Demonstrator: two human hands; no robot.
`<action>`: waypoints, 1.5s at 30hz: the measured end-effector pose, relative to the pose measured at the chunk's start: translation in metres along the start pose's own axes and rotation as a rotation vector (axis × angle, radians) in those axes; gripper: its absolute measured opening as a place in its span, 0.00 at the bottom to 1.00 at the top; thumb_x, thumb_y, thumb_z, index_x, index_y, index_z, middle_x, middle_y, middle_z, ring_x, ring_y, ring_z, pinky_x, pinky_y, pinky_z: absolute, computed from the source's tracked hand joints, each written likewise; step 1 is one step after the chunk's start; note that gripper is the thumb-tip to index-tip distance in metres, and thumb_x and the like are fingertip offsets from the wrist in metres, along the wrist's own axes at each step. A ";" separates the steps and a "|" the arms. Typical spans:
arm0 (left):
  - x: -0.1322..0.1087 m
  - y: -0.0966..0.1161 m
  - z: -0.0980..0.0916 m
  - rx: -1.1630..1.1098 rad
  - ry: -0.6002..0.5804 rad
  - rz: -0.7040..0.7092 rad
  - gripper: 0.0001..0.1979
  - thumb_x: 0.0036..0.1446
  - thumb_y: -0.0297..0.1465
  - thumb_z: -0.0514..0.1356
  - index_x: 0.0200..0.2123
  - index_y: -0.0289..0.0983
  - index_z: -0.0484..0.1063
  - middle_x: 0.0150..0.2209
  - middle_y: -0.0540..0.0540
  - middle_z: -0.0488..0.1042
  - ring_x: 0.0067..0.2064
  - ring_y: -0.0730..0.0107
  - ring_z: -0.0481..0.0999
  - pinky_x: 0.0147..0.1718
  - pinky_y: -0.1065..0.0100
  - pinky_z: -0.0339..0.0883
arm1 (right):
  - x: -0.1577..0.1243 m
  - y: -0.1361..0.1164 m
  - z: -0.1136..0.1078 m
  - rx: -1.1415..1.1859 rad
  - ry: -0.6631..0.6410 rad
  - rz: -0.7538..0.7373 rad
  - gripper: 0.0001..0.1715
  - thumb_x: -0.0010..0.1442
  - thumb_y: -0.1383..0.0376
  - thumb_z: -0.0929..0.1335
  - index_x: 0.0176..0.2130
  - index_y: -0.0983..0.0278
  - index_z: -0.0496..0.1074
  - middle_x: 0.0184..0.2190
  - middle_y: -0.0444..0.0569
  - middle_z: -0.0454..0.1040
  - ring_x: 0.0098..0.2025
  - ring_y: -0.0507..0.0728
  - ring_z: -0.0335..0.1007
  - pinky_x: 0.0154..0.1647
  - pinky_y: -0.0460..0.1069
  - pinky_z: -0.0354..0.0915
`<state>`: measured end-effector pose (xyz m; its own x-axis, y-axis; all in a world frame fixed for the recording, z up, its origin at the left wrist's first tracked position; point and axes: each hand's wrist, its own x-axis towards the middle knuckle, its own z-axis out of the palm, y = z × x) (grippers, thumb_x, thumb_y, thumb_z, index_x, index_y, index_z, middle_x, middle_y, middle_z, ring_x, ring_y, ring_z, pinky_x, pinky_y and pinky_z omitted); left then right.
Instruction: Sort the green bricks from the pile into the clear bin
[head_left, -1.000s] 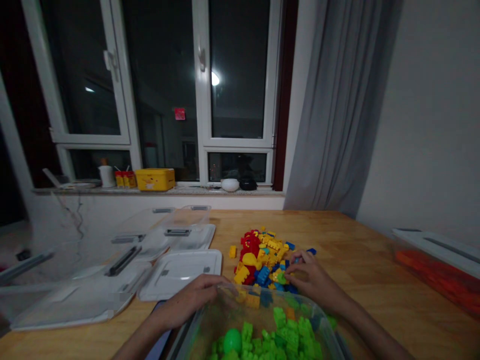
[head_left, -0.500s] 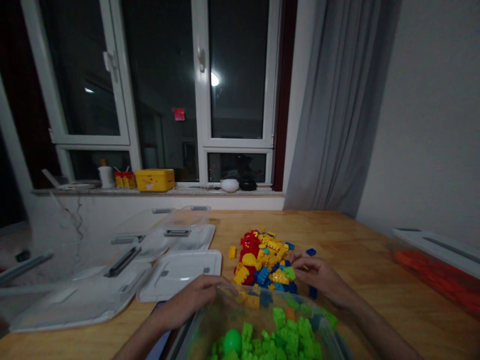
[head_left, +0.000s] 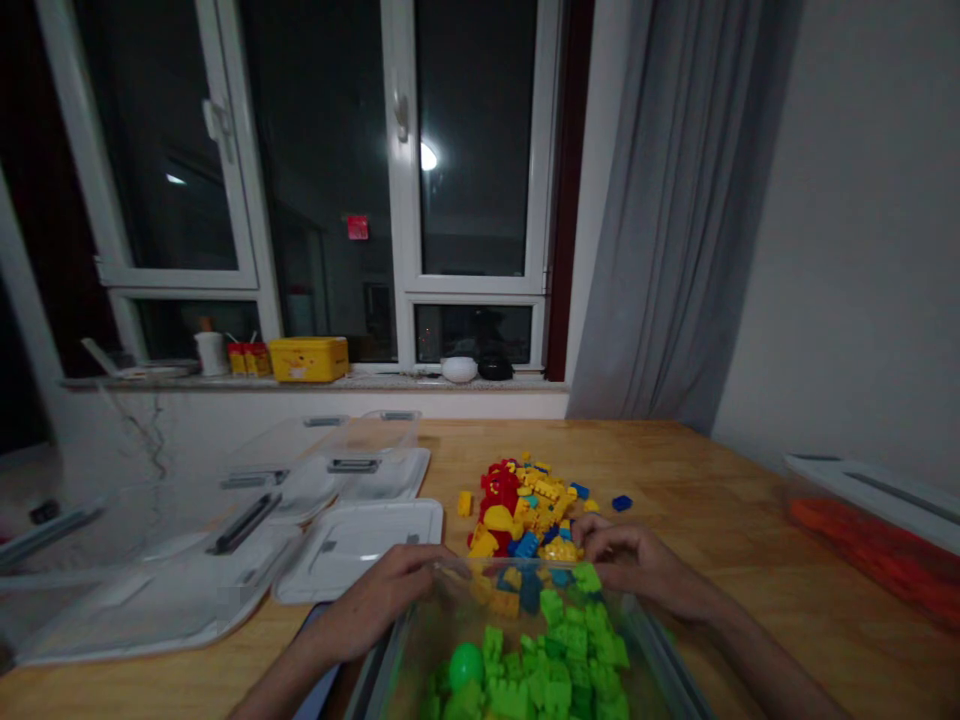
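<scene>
My left hand (head_left: 397,590) grips the far left rim of a clear plastic box (head_left: 652,650), its fingers lying over the edge. Inside the box is a heap of green building blocks (head_left: 555,680), with a round green piece (head_left: 466,665) on the left. My right hand (head_left: 645,565) is at the box's far right corner, fingers curled and closed, with a bright green building block (head_left: 587,577) at the thumb tip, by the far rim. Just beyond lies a mixed pile of yellow blocks (head_left: 551,490), red pieces (head_left: 500,487) and blue blocks (head_left: 527,545), partly hidden by the box and my right hand.
White lids (head_left: 367,560) and clear boxes (head_left: 150,600) lie on the left of the wooden table (head_left: 750,520). A lidded box with orange-red contents (head_left: 870,545) stands at the right. One blue block (head_left: 622,503) lies apart. A yellow case (head_left: 310,360) sits on the windowsill.
My right hand has drawn slightly left and nearer, and the bright green block has come with it to the box's rim. The box has shifted a little. My left hand stays on the rim.
</scene>
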<state>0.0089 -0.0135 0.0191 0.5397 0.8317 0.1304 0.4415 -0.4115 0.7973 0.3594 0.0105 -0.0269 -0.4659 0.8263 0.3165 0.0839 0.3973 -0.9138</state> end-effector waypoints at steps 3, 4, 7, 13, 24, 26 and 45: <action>0.000 -0.003 0.001 0.044 0.034 -0.029 0.18 0.61 0.33 0.51 0.45 0.40 0.80 0.48 0.49 0.81 0.52 0.59 0.74 0.55 0.65 0.63 | 0.001 0.001 0.000 -0.027 0.014 0.000 0.15 0.55 0.53 0.75 0.32 0.63 0.79 0.41 0.49 0.70 0.48 0.59 0.68 0.50 0.53 0.63; 0.000 -0.004 0.001 0.053 0.039 -0.029 0.19 0.61 0.34 0.51 0.45 0.41 0.80 0.48 0.49 0.81 0.52 0.59 0.74 0.55 0.65 0.63 | 0.002 0.002 0.000 -0.042 0.035 -0.003 0.14 0.56 0.54 0.74 0.32 0.62 0.78 0.40 0.48 0.71 0.47 0.58 0.68 0.50 0.53 0.63; 0.000 -0.003 0.001 0.025 0.016 -0.007 0.18 0.62 0.33 0.50 0.44 0.41 0.81 0.47 0.49 0.82 0.52 0.60 0.75 0.55 0.66 0.63 | 0.006 0.005 -0.004 -0.130 0.130 -0.009 0.16 0.60 0.52 0.71 0.33 0.62 0.77 0.37 0.48 0.73 0.45 0.58 0.69 0.50 0.53 0.63; 0.001 0.003 0.001 -0.024 -0.002 0.038 0.18 0.60 0.31 0.51 0.42 0.40 0.81 0.45 0.50 0.82 0.49 0.62 0.76 0.53 0.67 0.65 | 0.006 0.017 -0.011 -0.611 0.096 0.038 0.17 0.62 0.53 0.69 0.34 0.63 0.78 0.38 0.51 0.75 0.43 0.60 0.71 0.46 0.54 0.65; 0.001 0.001 0.000 -0.019 -0.017 0.048 0.17 0.61 0.31 0.51 0.41 0.41 0.81 0.45 0.50 0.82 0.49 0.63 0.76 0.52 0.69 0.64 | 0.002 -0.002 0.007 -0.581 -0.201 -0.051 0.14 0.61 0.59 0.67 0.42 0.61 0.79 0.44 0.52 0.82 0.45 0.61 0.75 0.51 0.53 0.70; 0.001 0.002 0.000 -0.042 -0.028 0.050 0.17 0.62 0.32 0.51 0.41 0.41 0.81 0.45 0.51 0.82 0.49 0.63 0.76 0.52 0.69 0.64 | 0.003 -0.007 0.012 -0.533 -0.222 -0.070 0.16 0.62 0.59 0.66 0.45 0.61 0.79 0.46 0.52 0.81 0.48 0.61 0.75 0.55 0.54 0.69; -0.001 0.012 -0.001 -0.037 -0.045 0.019 0.18 0.62 0.34 0.51 0.42 0.41 0.81 0.45 0.49 0.82 0.49 0.60 0.76 0.53 0.65 0.65 | -0.001 -0.003 0.010 -0.529 -0.166 -0.069 0.24 0.61 0.53 0.67 0.51 0.63 0.78 0.52 0.57 0.79 0.52 0.65 0.74 0.57 0.58 0.68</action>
<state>0.0133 -0.0186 0.0292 0.5801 0.8057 0.1199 0.4045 -0.4127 0.8162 0.3506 0.0046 -0.0271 -0.6151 0.7341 0.2877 0.4588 0.6300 -0.6266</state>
